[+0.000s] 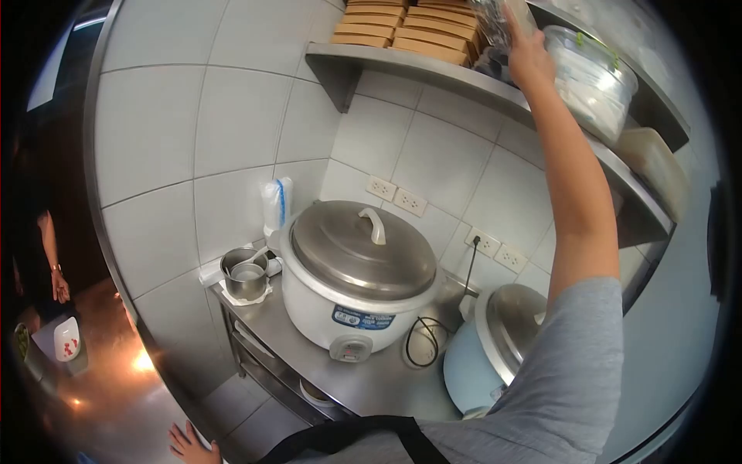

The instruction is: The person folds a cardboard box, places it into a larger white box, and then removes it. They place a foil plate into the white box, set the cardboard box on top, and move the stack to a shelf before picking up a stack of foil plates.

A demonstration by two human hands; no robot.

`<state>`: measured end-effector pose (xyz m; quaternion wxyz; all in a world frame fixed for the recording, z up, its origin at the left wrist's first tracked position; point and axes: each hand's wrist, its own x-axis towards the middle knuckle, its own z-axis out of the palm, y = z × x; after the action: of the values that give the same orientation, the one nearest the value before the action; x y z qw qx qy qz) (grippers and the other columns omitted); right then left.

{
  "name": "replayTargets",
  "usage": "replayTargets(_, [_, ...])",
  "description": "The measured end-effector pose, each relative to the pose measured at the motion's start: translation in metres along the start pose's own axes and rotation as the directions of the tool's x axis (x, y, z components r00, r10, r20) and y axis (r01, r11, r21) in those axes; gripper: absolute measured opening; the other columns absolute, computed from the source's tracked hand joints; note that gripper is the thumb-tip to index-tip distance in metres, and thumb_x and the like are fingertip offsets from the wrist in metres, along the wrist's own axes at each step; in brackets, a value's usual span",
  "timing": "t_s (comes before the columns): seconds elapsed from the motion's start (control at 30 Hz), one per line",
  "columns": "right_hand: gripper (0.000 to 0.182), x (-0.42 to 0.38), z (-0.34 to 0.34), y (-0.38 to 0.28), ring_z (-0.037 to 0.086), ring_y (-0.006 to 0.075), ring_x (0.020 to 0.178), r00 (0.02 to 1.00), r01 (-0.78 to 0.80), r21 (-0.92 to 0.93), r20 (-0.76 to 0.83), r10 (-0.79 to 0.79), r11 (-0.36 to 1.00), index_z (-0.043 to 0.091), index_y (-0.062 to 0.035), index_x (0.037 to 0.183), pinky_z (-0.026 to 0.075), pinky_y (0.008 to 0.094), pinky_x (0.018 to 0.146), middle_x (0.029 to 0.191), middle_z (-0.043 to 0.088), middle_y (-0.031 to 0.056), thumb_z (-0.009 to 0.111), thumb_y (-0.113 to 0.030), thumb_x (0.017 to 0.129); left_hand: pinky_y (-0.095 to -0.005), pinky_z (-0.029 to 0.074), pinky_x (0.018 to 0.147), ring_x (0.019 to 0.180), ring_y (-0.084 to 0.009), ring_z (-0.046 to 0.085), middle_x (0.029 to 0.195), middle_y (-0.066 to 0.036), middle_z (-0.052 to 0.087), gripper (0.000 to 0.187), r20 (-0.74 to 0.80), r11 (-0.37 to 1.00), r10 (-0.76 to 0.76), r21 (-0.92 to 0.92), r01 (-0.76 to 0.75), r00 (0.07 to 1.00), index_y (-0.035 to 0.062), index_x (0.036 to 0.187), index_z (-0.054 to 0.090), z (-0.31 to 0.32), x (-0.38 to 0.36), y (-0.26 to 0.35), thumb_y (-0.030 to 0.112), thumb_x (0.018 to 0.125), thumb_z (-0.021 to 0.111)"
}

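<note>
My right hand (530,60) is raised to the upper steel shelf (433,71). Its fingers are closed at a pale, flat-edged thing by a crinkled clear plastic wrapper (490,19); what exactly they grip is partly hidden at the frame's top. Just right of that hand stands a clear plastic tub (591,81) with green clips, holding white packets. Stacked brown cardboard boxes (433,35) sit to its left. Low at the left, my left hand (192,446) rests with spread fingers by the edge of a steel table (131,402), holding nothing.
Below the shelf, a large rice cooker (359,263) with a steel lid stands on a steel counter, with a blue cooker (471,363) beside it. A metal pot (246,274) holds a ladle. A cord hangs from a wall outlet (485,242). Another person's hand (60,288) is near a white tray (67,339).
</note>
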<state>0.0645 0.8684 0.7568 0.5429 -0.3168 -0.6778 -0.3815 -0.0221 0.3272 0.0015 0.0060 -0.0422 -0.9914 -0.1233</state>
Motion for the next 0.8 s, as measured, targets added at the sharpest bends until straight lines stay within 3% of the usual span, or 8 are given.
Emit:
replayTargets(0.03, [0.069,0.006,0.012,-0.002,0.062,0.0447,0.103,1.0,-0.025,0.013,0.006,0.025,1.0,0.018,-0.0518,0.145,0.051,0.0515,0.086,0.125,0.048,0.0261,0.039,-0.011,0.093,-0.064,0.014,0.112,0.147,-0.0389,0.008,0.16,-0.017,0.009,0.081,0.085,0.998,-0.009,0.056,0.005,0.996,0.0202,0.151,0.028,-0.002,0.002,0.0,0.06,0.085,0.054])
replayTargets(0.23, [0.066,0.049,0.083,0.028,0.061,0.041,0.11,0.984,-0.164,-0.014,0.071,0.165,0.986,0.022,-0.0454,0.148,0.048,0.0499,0.094,0.127,0.05,0.0256,0.04,-0.015,0.093,-0.0663,0.01,0.112,0.146,-0.0407,0.009,0.159,-0.018,0.014,0.08,0.075,0.999,-0.006,0.044,0.002,0.997,0.0233,0.152,0.025,-0.002,0.001,0.0,0.059,0.086,0.05])
replayTargets(0.33, [0.067,0.089,0.155,0.09,0.06,0.0408,0.111,0.973,-0.191,-0.027,0.124,0.193,0.981,0.024,-0.0445,0.147,0.048,0.0494,0.094,0.128,0.051,0.0246,0.044,-0.015,0.091,-0.0654,0.009,0.113,0.147,-0.04,0.008,0.159,-0.018,0.015,0.08,0.083,0.998,-0.016,0.054,0.011,0.996,0.0233,0.152,0.024,-0.004,0.002,0.001,0.06,0.086,0.049])
replayTargets(0.43, [0.063,0.07,0.152,0.092,0.061,0.0403,0.109,0.977,-0.204,0.003,0.068,0.203,0.979,0.028,-0.0395,0.147,0.05,0.049,0.09,0.131,0.05,0.0226,0.047,-0.018,0.091,-0.0639,0.008,0.114,0.147,-0.0389,0.008,0.159,-0.018,0.015,0.08,0.124,0.997,-0.027,0.07,0.019,0.992,0.0235,0.152,0.024,-0.015,0.003,0.006,0.061,0.086,0.048])
replayTargets(0.5, [0.061,0.024,0.084,0.038,0.062,0.0397,0.107,0.994,-0.031,-0.027,-0.107,0.028,0.999,0.029,-0.0352,0.146,0.051,0.0487,0.087,0.131,0.05,0.0198,0.051,-0.021,0.091,-0.0627,0.008,0.114,0.147,-0.0382,0.008,0.159,-0.017,0.015,0.079,0.113,0.997,-0.037,0.075,0.029,0.993,0.0234,0.152,0.025,-0.013,0.003,0.006,0.061,0.085,0.048])
replayTargets(0.53, [0.056,0.022,0.078,0.037,0.063,0.0394,0.104,0.989,0.101,-0.011,-0.103,-0.102,0.995,0.038,-0.0294,0.141,0.052,0.0494,0.083,0.129,0.05,0.0158,0.06,-0.027,0.089,-0.0622,0.008,0.115,0.147,-0.0379,0.009,0.159,-0.017,0.015,0.079,0.109,0.996,-0.043,0.078,0.034,0.993,0.0233,0.151,0.026,-0.01,0.003,0.005,0.06,0.085,0.049])
replayTargets(0.73, [0.045,0.059,0.118,0.081,0.059,0.0369,0.111,0.984,0.119,-0.188,0.151,-0.091,0.975,0.05,-0.0301,0.135,0.048,0.0538,0.089,0.131,0.051,0.0126,0.057,-0.038,0.091,-0.0625,0.009,0.114,0.146,-0.0387,0.011,0.159,-0.017,0.017,0.079,0.036,0.999,0.018,0.035,-0.019,0.999,0.0218,0.15,0.03,-0.008,0.002,0.0,0.061,0.085,0.05])
replayTargets(0.8, [0.05,0.022,0.066,0.058,0.049,0.0368,0.124,0.985,0.064,-0.26,-0.139,-0.103,0.963,0.047,-0.0343,0.138,0.04,0.0598,0.096,0.14,0.045,0.013,0.055,-0.046,0.09,-0.0625,0.01,0.114,0.146,-0.0397,0.011,0.158,-0.018,0.018,0.079,0.047,0.999,0.022,0.047,-0.025,0.999,0.0208,0.15,0.03,-0.011,0.004,0.001,0.062,0.085,0.048])
